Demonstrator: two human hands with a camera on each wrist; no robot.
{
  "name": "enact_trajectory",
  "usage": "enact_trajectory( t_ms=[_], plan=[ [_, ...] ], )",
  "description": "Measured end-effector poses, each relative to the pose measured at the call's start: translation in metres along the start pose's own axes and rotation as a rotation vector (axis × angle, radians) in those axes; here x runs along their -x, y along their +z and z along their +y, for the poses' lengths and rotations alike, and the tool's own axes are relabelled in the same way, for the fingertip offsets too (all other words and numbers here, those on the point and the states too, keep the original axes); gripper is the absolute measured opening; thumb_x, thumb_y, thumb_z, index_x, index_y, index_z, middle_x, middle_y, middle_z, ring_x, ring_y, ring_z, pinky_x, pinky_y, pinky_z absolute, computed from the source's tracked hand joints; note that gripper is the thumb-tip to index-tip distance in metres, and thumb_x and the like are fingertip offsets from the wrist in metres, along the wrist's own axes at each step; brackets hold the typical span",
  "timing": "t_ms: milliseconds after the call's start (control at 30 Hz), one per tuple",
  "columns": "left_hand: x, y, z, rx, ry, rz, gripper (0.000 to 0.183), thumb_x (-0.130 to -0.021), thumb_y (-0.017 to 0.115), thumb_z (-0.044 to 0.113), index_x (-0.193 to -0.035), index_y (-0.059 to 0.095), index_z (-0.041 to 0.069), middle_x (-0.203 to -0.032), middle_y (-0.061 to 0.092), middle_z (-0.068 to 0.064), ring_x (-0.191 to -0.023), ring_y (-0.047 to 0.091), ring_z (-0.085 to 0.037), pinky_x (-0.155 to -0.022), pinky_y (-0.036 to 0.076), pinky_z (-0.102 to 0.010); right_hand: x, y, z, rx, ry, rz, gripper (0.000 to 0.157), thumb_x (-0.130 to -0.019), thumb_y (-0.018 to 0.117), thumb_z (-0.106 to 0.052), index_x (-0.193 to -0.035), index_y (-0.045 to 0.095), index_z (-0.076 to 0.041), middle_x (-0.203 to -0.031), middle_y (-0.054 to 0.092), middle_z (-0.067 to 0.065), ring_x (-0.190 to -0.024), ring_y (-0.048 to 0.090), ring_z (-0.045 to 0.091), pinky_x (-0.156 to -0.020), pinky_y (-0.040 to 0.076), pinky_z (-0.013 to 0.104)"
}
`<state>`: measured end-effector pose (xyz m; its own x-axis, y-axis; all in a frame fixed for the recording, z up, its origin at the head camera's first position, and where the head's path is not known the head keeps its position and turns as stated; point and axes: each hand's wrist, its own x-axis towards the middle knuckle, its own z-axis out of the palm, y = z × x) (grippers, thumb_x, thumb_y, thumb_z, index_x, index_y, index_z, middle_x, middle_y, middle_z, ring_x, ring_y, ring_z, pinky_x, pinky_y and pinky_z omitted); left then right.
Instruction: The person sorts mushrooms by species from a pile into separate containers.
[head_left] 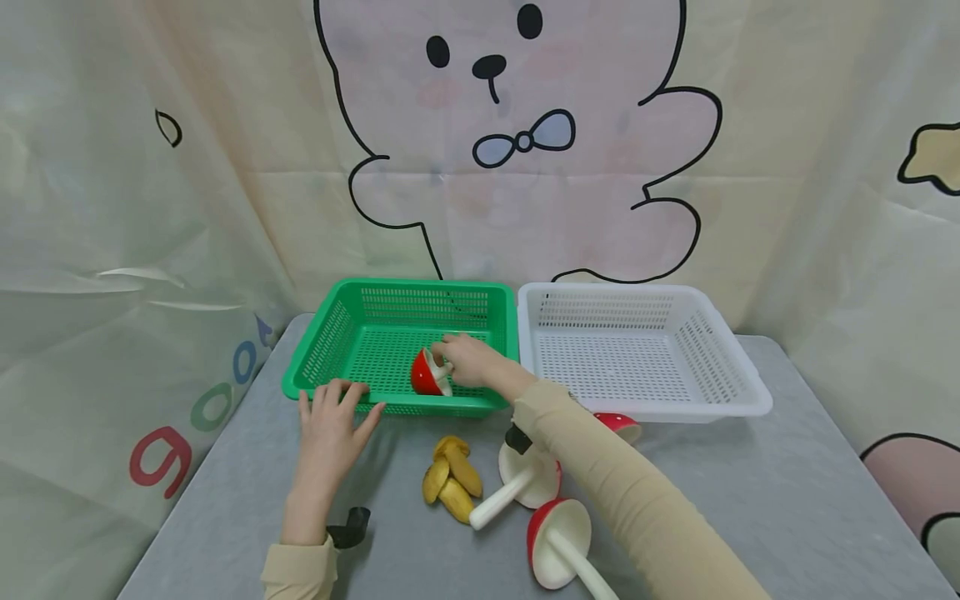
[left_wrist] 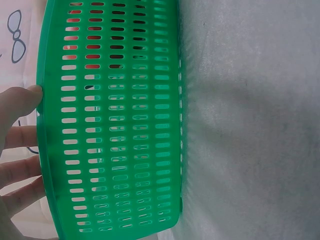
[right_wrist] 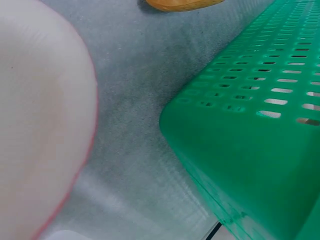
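My right hand (head_left: 471,360) reaches into the green basket (head_left: 330,329) and grips a toy mushroom (head_left: 426,377) by its pale stem. Its red cap with white dots faces left, near the front wall. Patches of red show through the slots in the left wrist view. At the basket's front left, my left hand (head_left: 330,429) touches the rim, fingers spread and fairly straight. The left wrist view has the thumb (left_wrist: 22,100) at the rim's edge. My right hand itself is out of the right wrist view.
A white basket (head_left: 731,367) stands right of the green one. On the grey table (head_left: 225,500) lie a cluster of yellow-brown mushrooms (head_left: 453,475) and red-capped mushrooms (head_left: 566,533), one partly behind my right sleeve (head_left: 622,483). A printed curtain (head_left: 810,250) hangs behind.
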<state>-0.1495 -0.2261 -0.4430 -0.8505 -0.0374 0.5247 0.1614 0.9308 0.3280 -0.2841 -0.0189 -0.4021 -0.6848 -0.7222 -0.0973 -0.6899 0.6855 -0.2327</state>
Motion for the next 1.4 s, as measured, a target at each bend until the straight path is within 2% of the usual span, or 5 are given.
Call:
enact_trajectory(
  t_ms=[200,367,533,1167,1400],
  plan=[
    [0.0,0.001,0.002,-0.002,0.003,0.003,0.029,-0.083,0.076,0.028,-0.102,0.066,0.009,-0.105,0.059,-0.014,-0.106,0.051,-0.039,-0.104,0.021,-0.077,0.002,0.003,0.007,-0.03,-0.007,0.024,0.027,-0.088,0.054,0.007,-0.108,0.062,-0.007,-0.109,0.06,0.008,-0.088,0.051,0.019,-0.079,0.049,0.029],
    [0.0,0.002,0.003,0.005,0.003,0.009,0.029,-0.082,0.078,0.027,-0.101,0.067,0.007,-0.104,0.059,-0.014,-0.106,0.052,-0.04,-0.105,0.021,-0.076,0.007,0.002,0.011,-0.044,-0.004,0.055,0.022,-0.09,0.055,0.003,-0.107,0.064,-0.009,-0.105,0.061,0.006,-0.085,0.05,0.016,-0.076,0.049,0.027],
    [0.001,0.003,0.003,0.014,0.003,0.014,0.029,-0.081,0.078,0.026,-0.101,0.066,0.007,-0.104,0.059,-0.014,-0.106,0.052,-0.039,-0.104,0.02,-0.076,0.015,-0.005,0.011,-0.052,-0.002,0.099,0.018,-0.092,0.059,-0.004,-0.107,0.064,-0.012,-0.107,0.061,0.004,-0.093,0.054,0.019,-0.079,0.051,0.03],
    [0.001,0.0,0.004,0.007,0.016,0.027,0.029,-0.082,0.077,0.026,-0.101,0.066,0.006,-0.103,0.059,-0.016,-0.104,0.052,-0.041,-0.102,0.022,-0.077,0.047,-0.025,0.008,-0.101,-0.034,0.246,0.02,-0.089,0.065,-0.007,-0.107,0.066,-0.017,-0.107,0.063,0.003,-0.099,0.058,0.022,-0.076,0.051,0.034],
    [0.001,0.0,0.003,0.012,0.016,0.029,0.028,-0.082,0.077,0.025,-0.101,0.066,0.006,-0.103,0.059,-0.016,-0.104,0.052,-0.041,-0.103,0.022,-0.077,0.062,-0.034,0.002,-0.015,-0.086,0.3,0.02,-0.088,0.067,-0.01,-0.106,0.067,-0.017,-0.103,0.063,0.0,-0.092,0.057,0.021,-0.074,0.049,0.032]
  ],
)
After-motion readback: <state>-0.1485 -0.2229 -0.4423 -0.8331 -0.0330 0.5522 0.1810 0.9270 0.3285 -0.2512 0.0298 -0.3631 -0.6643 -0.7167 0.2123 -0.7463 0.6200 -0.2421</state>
